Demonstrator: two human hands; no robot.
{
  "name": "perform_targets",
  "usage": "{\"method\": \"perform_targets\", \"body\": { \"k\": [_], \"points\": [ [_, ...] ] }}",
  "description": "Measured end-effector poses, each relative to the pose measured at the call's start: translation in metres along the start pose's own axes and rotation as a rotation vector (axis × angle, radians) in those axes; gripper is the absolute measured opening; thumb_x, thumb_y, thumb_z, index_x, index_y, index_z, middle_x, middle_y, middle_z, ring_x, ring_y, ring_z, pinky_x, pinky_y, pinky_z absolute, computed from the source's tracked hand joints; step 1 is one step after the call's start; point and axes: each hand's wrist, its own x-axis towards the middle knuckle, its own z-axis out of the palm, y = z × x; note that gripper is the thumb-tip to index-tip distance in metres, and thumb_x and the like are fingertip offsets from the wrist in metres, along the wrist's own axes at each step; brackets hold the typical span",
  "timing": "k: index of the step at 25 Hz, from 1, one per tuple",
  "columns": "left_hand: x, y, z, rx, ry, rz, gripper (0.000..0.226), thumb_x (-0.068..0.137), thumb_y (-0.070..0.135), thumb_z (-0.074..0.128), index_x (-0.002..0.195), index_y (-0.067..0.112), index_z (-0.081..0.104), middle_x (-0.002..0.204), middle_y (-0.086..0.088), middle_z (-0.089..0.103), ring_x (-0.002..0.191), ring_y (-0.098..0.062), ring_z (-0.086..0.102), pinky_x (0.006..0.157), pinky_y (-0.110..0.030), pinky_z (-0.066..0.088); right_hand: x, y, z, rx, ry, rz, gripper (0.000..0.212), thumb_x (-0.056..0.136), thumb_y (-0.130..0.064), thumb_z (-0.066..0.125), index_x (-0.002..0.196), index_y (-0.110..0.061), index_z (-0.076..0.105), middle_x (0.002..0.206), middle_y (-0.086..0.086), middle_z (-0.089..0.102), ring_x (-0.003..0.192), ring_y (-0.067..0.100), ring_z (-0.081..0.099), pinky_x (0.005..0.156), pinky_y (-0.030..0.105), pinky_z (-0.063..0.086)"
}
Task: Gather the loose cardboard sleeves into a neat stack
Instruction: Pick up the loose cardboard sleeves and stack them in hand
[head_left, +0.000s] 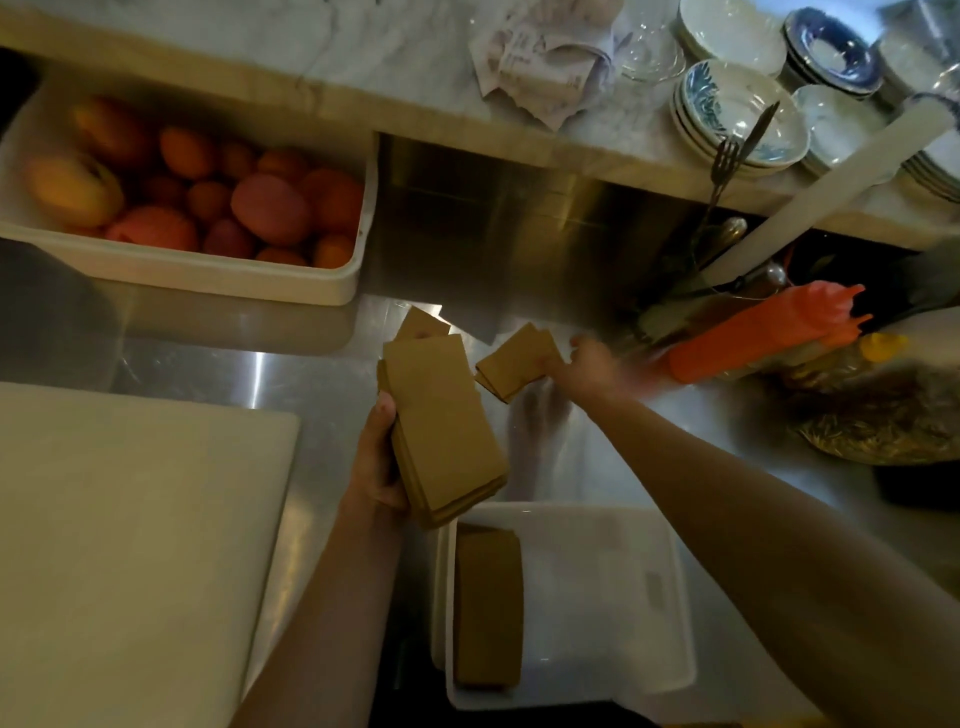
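- Steel counter (322, 395) runs under everything, dim and shiny, with a marble ledge (363, 67) behind it.
- Left hand (379, 457) reaches up from below, palm toward the thick stack of cardboard sleeves (441, 426), thumb and fingers clamped along its left edge; the stack tilts, held off the counter.
- Right hand (587, 364), blurred, stretches out on a long straight arm just right of that stack, fingers closed on a small bunch of sleeves (514, 361) lifted near the counter.
- One more sleeve (421, 323) pokes out behind the top of the big stack; whether it belongs to the stack I cannot tell.
- Clear plastic tub (623, 613) sits below the stack, holding a flat pile of sleeves (488, 608) against its left wall.
- White bin (208, 273), up and left of the stack, is full of oranges and reddish fruit (270, 208).
- White cutting board (130, 545) lies left of the stack.
- Bowls (737, 114) sit piled on the ledge, far upper right.
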Motion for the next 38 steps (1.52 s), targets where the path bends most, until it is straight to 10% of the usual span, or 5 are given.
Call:
{"method": "perform_targets", "body": {
  "k": [8,16,22,30,38],
  "points": [
    [0.010,0.012,-0.025,-0.027,0.029,-0.042,0.141,0.036,0.062,0.090,0.151,0.013,0.024,0.128,-0.010,0.050,0.101,-0.025,0.063,0.082,-0.045,0.056,0.019,-0.010,0.028,-0.129,0.089,0.076,0.070,0.074,-0.049,0.069,0.125,-0.006,0.048,0.123,0.016,0.053,0.112,0.034,0.054,0.090,0.047,0.051],
    [0.014,0.013,-0.023,-0.108,-0.120,0.012,0.121,0.055,0.051,0.089,0.153,0.032,0.020,0.126,-0.010,0.050,0.103,-0.026,0.064,0.080,-0.047,0.057,0.003,-0.017,-0.016,0.477,-0.221,0.038,0.060,0.080,-0.014,0.076,0.130,-0.010,0.042,0.121,0.008,0.049,0.103,0.022,0.054,0.077,0.030,0.052],
    [0.011,0.008,-0.022,-0.081,-0.116,0.060,0.098,0.059,0.050,0.087,0.144,0.033,0.041,0.125,-0.011,0.052,0.103,-0.026,0.064,0.081,-0.045,0.057,0.030,-0.031,-0.017,-0.017,-0.289,0.004,0.077,0.076,-0.024,0.081,0.139,-0.013,0.037,0.136,0.011,0.045,0.119,0.029,0.049,0.096,0.042,0.049],
    [0.003,0.013,-0.035,-0.134,-0.047,0.012,0.143,0.046,0.051,0.093,0.156,0.024,0.006,0.123,-0.011,0.050,0.099,-0.027,0.067,0.077,-0.046,0.057,0.025,-0.034,0.001,-0.211,-0.202,-0.023,0.065,0.079,-0.024,0.077,0.132,-0.010,0.042,0.126,0.012,0.051,0.114,0.027,0.052,0.087,0.034,0.046],
    [-0.010,0.008,-0.023,-0.068,-0.026,0.102,0.104,0.043,0.056,0.091,0.136,0.030,0.054,0.121,-0.013,0.059,0.098,-0.027,0.065,0.075,-0.045,0.058,-0.021,-0.032,-0.032,0.293,-0.335,-0.040,0.062,0.086,-0.009,0.069,0.138,-0.015,0.035,0.131,0.012,0.046,0.106,0.023,0.054,0.083,0.034,0.052]
  ]
}}
